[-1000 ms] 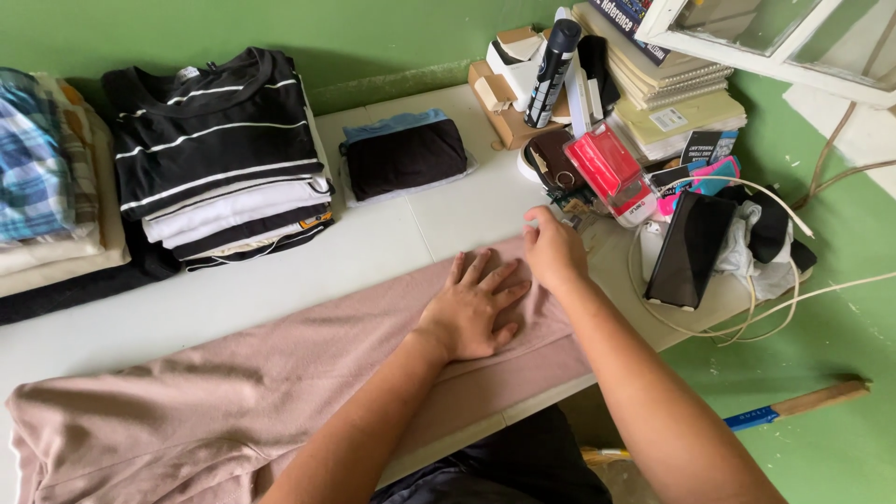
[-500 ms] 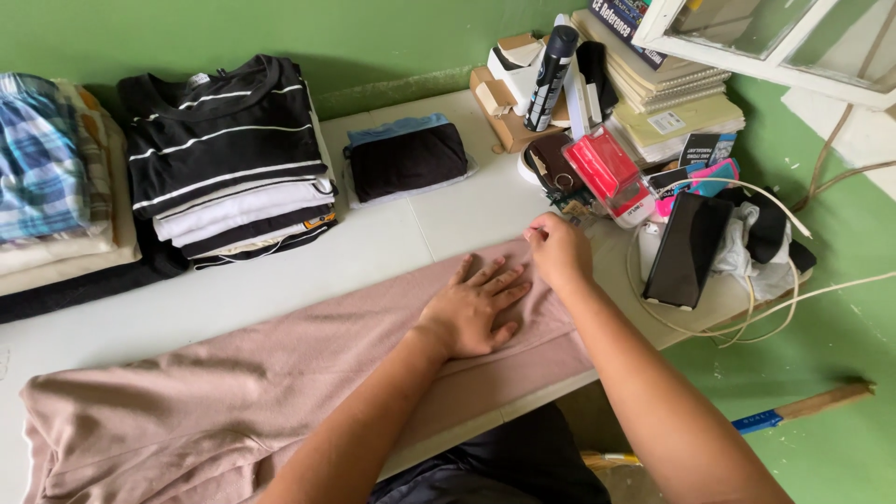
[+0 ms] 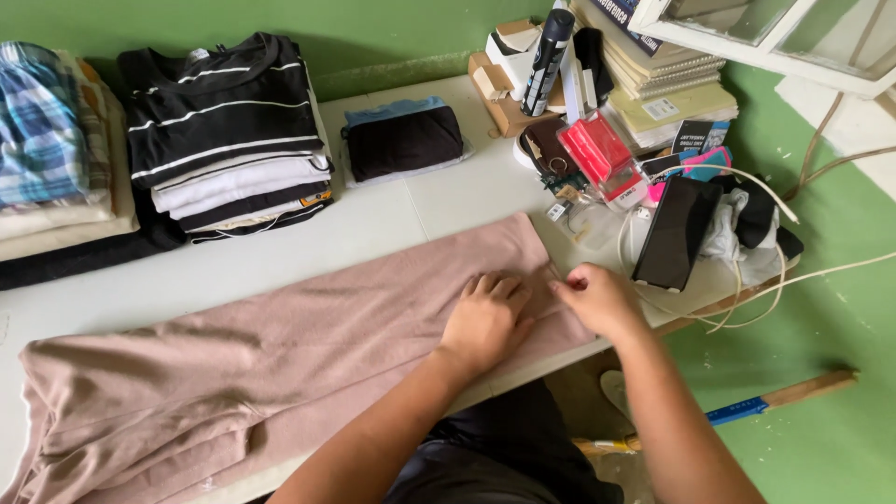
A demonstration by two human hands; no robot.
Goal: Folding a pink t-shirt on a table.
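The left hand (image 3: 485, 322) lies flat, fingers spread, pressing on the long dusty-pink knit garment (image 3: 280, 345) stretched across the white counter (image 3: 280, 252). The right hand (image 3: 597, 299) pinches the garment's right edge with curled fingers, just beside the left. Since a second ago both hands have slid down along that edge toward the counter's near side.

Bare table (image 3: 280, 266) beyond garment (image 3: 308, 327)

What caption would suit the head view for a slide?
Left hand flat on a pink garment spread over a white table, right hand pinching its edge, folded clothes stacked behind.
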